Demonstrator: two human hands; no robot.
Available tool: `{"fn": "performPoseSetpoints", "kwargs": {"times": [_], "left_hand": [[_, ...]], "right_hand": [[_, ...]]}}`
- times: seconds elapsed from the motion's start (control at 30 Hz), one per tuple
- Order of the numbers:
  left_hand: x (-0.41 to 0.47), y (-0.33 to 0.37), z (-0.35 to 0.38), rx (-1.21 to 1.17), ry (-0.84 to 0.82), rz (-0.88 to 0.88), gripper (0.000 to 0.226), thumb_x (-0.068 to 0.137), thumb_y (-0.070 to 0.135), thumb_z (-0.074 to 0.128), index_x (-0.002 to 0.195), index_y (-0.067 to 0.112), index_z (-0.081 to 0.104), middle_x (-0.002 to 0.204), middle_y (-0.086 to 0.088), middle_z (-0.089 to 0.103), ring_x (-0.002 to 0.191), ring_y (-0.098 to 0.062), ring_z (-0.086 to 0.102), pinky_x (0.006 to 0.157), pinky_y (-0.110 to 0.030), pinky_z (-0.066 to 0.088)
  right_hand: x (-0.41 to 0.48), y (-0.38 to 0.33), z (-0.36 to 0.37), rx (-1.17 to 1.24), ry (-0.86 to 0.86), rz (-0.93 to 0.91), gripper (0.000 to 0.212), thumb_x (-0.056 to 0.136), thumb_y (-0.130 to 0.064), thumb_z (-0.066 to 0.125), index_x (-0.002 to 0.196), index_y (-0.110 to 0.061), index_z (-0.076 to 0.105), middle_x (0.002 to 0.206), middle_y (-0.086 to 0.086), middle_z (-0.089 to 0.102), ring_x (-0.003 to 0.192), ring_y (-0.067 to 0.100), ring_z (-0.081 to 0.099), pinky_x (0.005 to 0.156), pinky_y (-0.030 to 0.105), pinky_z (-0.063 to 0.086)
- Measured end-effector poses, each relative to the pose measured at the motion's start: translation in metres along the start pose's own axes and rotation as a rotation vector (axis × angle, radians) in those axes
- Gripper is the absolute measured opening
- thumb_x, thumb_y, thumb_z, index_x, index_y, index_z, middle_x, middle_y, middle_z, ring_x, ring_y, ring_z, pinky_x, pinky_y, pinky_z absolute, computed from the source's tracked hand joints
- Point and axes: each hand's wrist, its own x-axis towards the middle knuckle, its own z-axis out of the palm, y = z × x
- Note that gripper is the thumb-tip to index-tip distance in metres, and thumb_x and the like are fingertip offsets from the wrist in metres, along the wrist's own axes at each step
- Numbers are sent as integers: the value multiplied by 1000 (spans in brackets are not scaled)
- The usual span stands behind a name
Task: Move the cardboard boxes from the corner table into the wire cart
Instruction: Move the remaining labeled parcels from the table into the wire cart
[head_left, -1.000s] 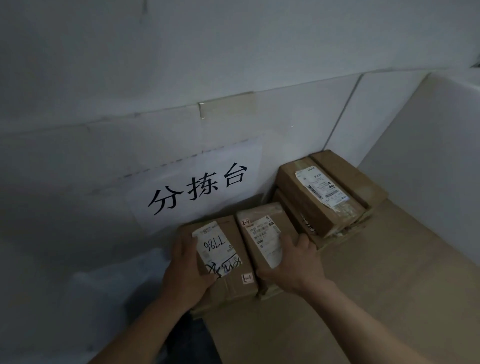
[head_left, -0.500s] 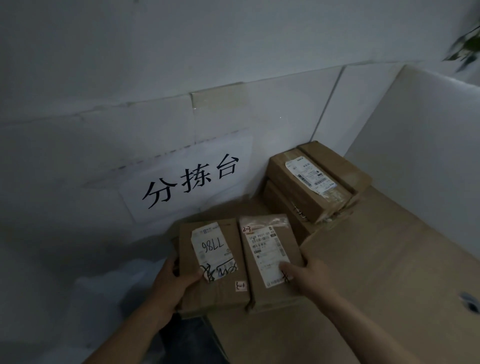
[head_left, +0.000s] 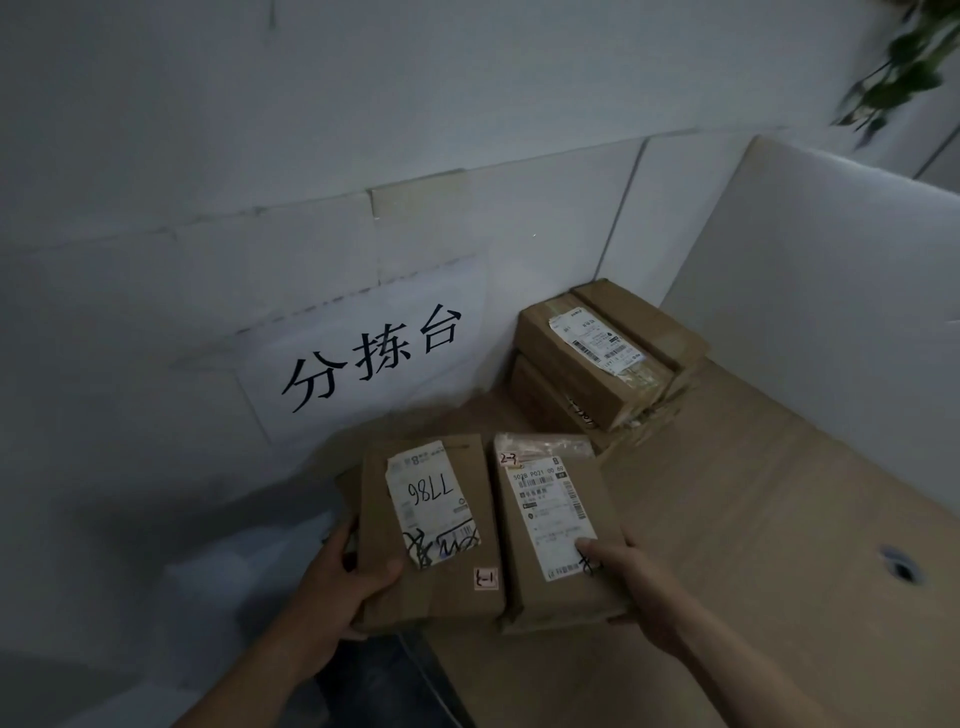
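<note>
**A:** Head view, nearest first: what do your hands hold?

**B:** My left hand (head_left: 358, 582) grips the box marked 7786 (head_left: 374, 499), thumb curled over its top. My right hand (head_left: 631, 577) clasps the second box (head_left: 550, 519), thumb on its label. They touch side by side at the table (head_left: 753, 519) edge.

**A:** And behind?

**B:** The stacked boxes (head_left: 587, 353) sit in the corner, right of the paper sign (head_left: 374, 353).

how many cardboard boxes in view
5: 7786 box in left hand, 2-7 box in right hand; corner: labelled box beside plain box, lower box beneath. More may hide.
</note>
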Motion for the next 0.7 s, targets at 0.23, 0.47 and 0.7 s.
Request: {"fn": "performPoseSetpoints", "kwargs": {"times": [0.23, 0.47, 0.7], "left_hand": [[-29, 35, 0, -47, -64, 195, 83, 64, 15, 83, 137, 34, 48, 120, -1, 70, 98, -24, 74, 71, -36, 62], [-86, 92, 16, 11, -24, 401, 90, 65, 25, 94, 139, 41, 46, 129, -7, 63, 109, -28, 67, 72, -41, 62], [-170, 141, 48, 21, 29, 598, 100, 52, 36, 94, 140, 40, 47, 130, -7, 63, 110, -29, 68, 75, -47, 62]], "right_hand": [[-28, -22, -18, 43, -90, -129, 71, 59, -42, 78, 124, -32, 54, 107, 8, 77, 78, 25, 72, 59, 31, 48], [-73, -74, -38, 96, -187, -390, 78, 64, -28, 82, 135, -35, 50, 119, 10, 73, 101, 40, 70, 74, 50, 51], [-141, -124, -77, 144, -326, -629, 75, 68, -15, 76, 139, -21, 52, 125, 18, 70, 112, 43, 68, 90, 64, 55]]}}
